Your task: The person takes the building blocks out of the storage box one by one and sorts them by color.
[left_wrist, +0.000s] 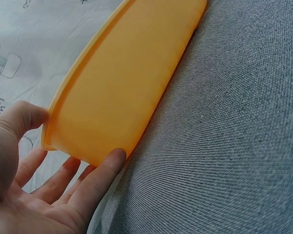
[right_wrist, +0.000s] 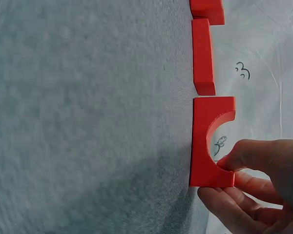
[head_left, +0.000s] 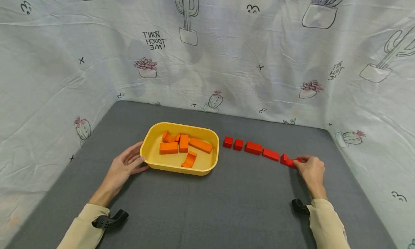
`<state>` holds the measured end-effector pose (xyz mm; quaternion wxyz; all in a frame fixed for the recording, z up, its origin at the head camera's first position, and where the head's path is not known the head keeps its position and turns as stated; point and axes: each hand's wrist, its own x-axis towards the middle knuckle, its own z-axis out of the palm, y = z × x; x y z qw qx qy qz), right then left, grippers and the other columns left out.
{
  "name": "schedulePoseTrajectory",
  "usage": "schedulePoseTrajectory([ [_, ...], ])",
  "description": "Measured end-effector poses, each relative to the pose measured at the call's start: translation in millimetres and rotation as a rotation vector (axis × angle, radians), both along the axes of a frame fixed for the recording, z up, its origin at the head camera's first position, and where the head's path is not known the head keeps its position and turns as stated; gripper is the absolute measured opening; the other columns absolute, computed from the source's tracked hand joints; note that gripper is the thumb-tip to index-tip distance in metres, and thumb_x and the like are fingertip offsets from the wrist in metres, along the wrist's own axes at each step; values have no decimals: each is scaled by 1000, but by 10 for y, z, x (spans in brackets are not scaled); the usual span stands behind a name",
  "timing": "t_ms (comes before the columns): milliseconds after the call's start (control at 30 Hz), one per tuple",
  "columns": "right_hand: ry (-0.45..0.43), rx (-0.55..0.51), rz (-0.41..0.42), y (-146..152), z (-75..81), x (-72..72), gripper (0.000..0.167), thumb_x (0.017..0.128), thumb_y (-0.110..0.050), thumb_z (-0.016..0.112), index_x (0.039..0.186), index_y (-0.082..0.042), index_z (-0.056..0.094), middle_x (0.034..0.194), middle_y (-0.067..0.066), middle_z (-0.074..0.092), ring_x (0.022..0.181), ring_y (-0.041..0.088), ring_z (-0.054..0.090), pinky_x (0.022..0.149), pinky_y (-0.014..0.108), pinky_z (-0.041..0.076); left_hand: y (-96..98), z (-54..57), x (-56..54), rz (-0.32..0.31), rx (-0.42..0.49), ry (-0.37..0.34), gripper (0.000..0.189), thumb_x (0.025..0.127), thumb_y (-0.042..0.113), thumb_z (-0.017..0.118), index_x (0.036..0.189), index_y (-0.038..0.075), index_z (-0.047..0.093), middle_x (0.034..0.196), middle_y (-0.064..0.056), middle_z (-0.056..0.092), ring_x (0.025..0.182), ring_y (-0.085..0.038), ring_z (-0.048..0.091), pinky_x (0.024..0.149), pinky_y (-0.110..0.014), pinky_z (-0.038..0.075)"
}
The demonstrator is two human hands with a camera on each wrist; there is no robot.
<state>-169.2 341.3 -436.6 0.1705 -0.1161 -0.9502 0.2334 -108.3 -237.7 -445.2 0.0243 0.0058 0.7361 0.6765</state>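
Mirrored lettering "DON'T TOUCH ME" (head_left: 154,40) on white cloth (head_left: 223,50), cross marks (head_left: 260,67) likewise

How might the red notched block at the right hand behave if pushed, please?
The red notched block is probably stiff, as its edges look crisp. Its long underside looks flat, so it would likely slide rather than roll.

I'm pinching one end of a red notched block (right_wrist: 200,146) with my right hand (right_wrist: 263,183), curve facing away from grey surface (right_wrist: 88,97); two red blocks (right_wrist: 203,56) are lining up beyond.
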Motion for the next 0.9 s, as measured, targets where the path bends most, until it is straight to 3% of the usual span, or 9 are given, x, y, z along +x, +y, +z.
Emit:
schedulePoseTrajectory([
  [367, -11, 26, 36, 33, 8, 2, 24, 85, -11, 70, 97, 9, 73, 85, 25, 71, 73, 39, 64, 64, 50, 48, -4, -18, 0, -3, 12, 22, 65, 98, 18, 62, 154, 10, 30, 152, -23, 34, 119, -8, 55, 86, -35, 58],
  [533, -3, 51, 13, 17, 86, 6, 35, 91, -25, 70, 99, 9, 72, 87, 26, 70, 68, 38, 63, 54, 46, 49, -8, -5, -8, -5, 14, 35, 64, 98, 16, 61, 154, 9, 30, 151, -25, 34, 119, -8, 55, 86, -36, 58],
  [733, 40, 87, -50, -59, 283, 41, 32, 93, -23, 68, 96, 9, 73, 87, 27, 70, 60, 38, 61, 44, 41, 44, 2, 1, -12, -5, 14, 15, 65, 98, 19, 62, 154, 10, 30, 151, -23, 35, 121, -12, 54, 87, -36, 57],
  [800, 53, 88, -29, -115, 361, 44, 30, 93, -22, 68, 98, 8, 73, 90, 26, 70, 62, 38, 62, 46, 41, 45, 2, -2, -13, -7, 16, 13, 65, 98, 19, 62, 154, 10, 30, 152, -23, 34, 121, -12, 54, 88, -36, 57],
  [900, 86, 81, 77, -243, 473, 36, 25, 92, -16, 69, 102, 6, 73, 94, 26, 70, 70, 39, 66, 50, 43, 50, 0, -4, -9, -9, 22, 14, 65, 98, 18, 62, 154, 10, 30, 153, -23, 33, 122, -11, 54, 88, -36, 57],
])
